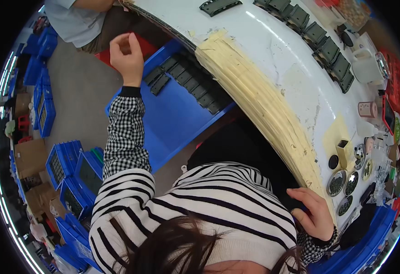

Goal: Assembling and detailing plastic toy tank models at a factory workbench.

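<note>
Above the far end of a large blue bin point(156, 132) is my raised left hand point(127, 57). Its fingers curl round toward the thumb in a loose ring, and no object shows in the gap. Rows of dark green rectangular plastic parts point(193, 84) lie in the bin, below and right of that hand. At the near edge of the white table point(277, 59), beside the yellowish tape point(259, 98) along its border, is my right hand point(313, 212). Its fingers and thumb are apart and hold nothing.
More dark green parts point(316, 34) line the table's far side, and one part point(220, 5) lies separately. Small round tins point(337, 182), a white pitcher point(366, 64) and a pink cup point(367, 109) stand right. Stacked blue crates point(65, 164) and a seated person point(79, 23) are left.
</note>
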The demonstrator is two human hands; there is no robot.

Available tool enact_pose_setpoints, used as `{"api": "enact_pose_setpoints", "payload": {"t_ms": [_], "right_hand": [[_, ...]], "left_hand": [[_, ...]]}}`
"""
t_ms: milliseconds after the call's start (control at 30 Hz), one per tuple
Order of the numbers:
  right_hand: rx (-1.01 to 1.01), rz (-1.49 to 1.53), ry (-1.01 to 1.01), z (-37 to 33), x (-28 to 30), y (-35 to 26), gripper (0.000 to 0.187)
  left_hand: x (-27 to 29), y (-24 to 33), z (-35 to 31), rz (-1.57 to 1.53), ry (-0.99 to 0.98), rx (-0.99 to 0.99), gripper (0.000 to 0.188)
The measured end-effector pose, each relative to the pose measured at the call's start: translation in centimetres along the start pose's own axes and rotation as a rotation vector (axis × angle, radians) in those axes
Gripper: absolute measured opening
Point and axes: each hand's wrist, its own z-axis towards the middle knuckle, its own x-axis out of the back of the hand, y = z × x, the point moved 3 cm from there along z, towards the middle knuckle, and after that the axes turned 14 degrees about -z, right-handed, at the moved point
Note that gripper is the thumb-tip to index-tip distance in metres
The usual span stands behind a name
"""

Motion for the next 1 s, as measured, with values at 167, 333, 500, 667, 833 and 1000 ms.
{"api": "enact_pose_setpoints", "payload": {"t_ms": [167, 333, 500, 667, 833, 1000], "right_hand": [[0.006, -0.017, -0.02, 1.4, 0.2, -1.2, 0.041], [0.008, -0.035, -0.025, 1.8, -0.4, -2.0, 0.041], [-0.064, 0.015, -0.031, 1.2, -0.9, -2.1, 0.041], [0.018, -0.04, -0.003, 1.7, -1.1, -2.2, 0.04], [0.042, -0.053, 0.02, 1.4, -0.7, -1.7, 0.039], [0.031, -0.024, 0.051, 1.0, -0.8, -1.0, 0.036]], "left_hand": [[5.4, -10.3, -12.5, 0.453, -0.699, 0.167, 0.056], [6.0, -15.2, -16.4, 0.641, -0.975, 0.313, 0.079], [5.6, -13.2, -16.8, 0.633, -0.969, 0.393, 0.069], [5.8, -10.1, -16.8, 0.593, -0.85, 0.348, 0.063], [6.8, -5.1, -13.8, 0.125, -0.214, 0.79, 0.062], [1.7, 6.0, -4.6, -0.247, -0.241, 0.487, 0.052]]}}
